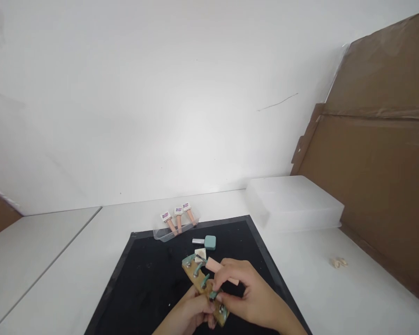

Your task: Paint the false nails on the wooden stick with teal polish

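My left hand (194,311) is wrapped round a tan strip (199,280) that slants over the black mat. Several green nail tips (197,268) stand along it on small metal holders. In my right hand (246,291) is a nail polish brush with a pink handle (214,265), its bristle end pointing up and left. The thumb and fingers of that hand also close on a green nail tip (212,295) near the strip's lower part. A small white square bottle (200,254) sits just behind the strip. Beyond it lies a green bottle (210,242) with a silvery-white cap.
Several pink-handled white bottles (179,219) lean in a clear tray (165,236) at the back edge of the black mat (139,265). A translucent plastic box (296,204) stands back right, beside a cardboard panel (380,163). Small beige rings (338,262) lie on the white table.
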The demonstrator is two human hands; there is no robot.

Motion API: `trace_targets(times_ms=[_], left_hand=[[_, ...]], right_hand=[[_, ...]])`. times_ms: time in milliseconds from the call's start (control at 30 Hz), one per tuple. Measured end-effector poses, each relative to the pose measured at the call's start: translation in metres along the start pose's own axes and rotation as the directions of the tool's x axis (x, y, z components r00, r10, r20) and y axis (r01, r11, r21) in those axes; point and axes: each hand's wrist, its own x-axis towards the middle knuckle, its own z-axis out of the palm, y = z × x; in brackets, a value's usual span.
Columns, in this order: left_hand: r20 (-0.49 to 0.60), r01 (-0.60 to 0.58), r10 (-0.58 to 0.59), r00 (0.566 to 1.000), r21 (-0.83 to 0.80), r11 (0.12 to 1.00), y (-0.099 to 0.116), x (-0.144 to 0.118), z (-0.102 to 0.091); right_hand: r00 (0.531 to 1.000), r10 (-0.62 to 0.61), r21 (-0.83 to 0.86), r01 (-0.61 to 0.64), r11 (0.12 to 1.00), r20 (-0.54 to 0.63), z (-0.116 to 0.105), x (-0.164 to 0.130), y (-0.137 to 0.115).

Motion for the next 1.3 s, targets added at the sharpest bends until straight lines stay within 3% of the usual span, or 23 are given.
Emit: trace_targets(times_ms=[333, 833, 1300], left_hand=[[-0.157, 0.021, -0.006, 0.988, 0.092, 0.995, 0.008, -0.005, 0.009], [-0.137, 0.021, 0.000, 0.991, 0.151, 0.988, 0.014, -0.007, 0.014], [-0.228, 0.036, 0.015, 0.973, 0.216, 0.976, 0.023, -0.015, 0.024]], right_hand=[[0.999, 0.033, -0.090, -0.030, 0.995, 0.028, 0.000, 0.001, 0.004], [1.000, -0.015, -0.077, 0.015, 0.997, -0.002, 0.002, -0.001, 0.006], [0.998, 0.036, -0.124, -0.030, 0.992, 0.043, 0.001, 0.000, 0.009]])
